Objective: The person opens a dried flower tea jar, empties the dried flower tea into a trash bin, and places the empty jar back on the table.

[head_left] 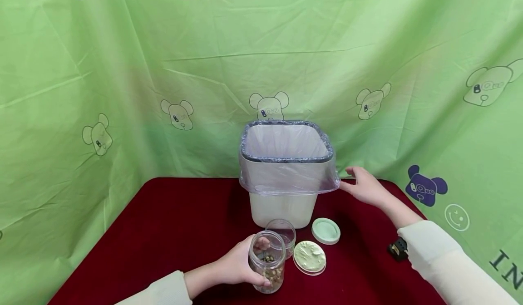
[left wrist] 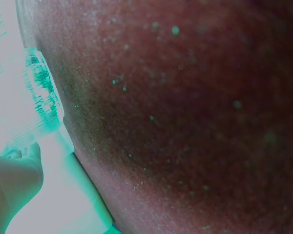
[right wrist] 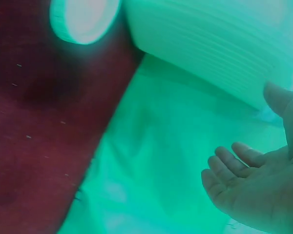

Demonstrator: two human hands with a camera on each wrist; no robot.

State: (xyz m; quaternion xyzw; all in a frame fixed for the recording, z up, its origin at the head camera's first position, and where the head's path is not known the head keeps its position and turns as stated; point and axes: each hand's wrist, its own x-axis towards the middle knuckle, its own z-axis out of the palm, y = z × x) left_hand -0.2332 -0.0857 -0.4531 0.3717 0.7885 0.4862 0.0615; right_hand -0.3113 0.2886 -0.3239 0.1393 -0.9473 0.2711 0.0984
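My left hand (head_left: 233,265) grips a clear ribbed jar (head_left: 273,271), lidless, with small brownish-green dried pieces inside. Its fingers go round the far side, while the thumb lies across the near side. In the left wrist view, that hand (left wrist: 17,180) appears at the lower left beside the overexposed jar (left wrist: 41,87). My right hand (head_left: 365,188) is beside the white bin (head_left: 282,207), fingers spread and slightly bent, its nearest fingertip right at the hanging edge of the translucent liner bag (head_left: 294,178). Seen from the right wrist, this hand (right wrist: 254,190) holds nothing.
Behind the gripped jar stands a second clear container (head_left: 288,237). A pale green lid (head_left: 325,231) and a round pale-yellow piece with a crumpled surface (head_left: 309,256) lie on the dark red tablecloth (head_left: 192,223). Green printed curtain (head_left: 196,60) surrounds the table.
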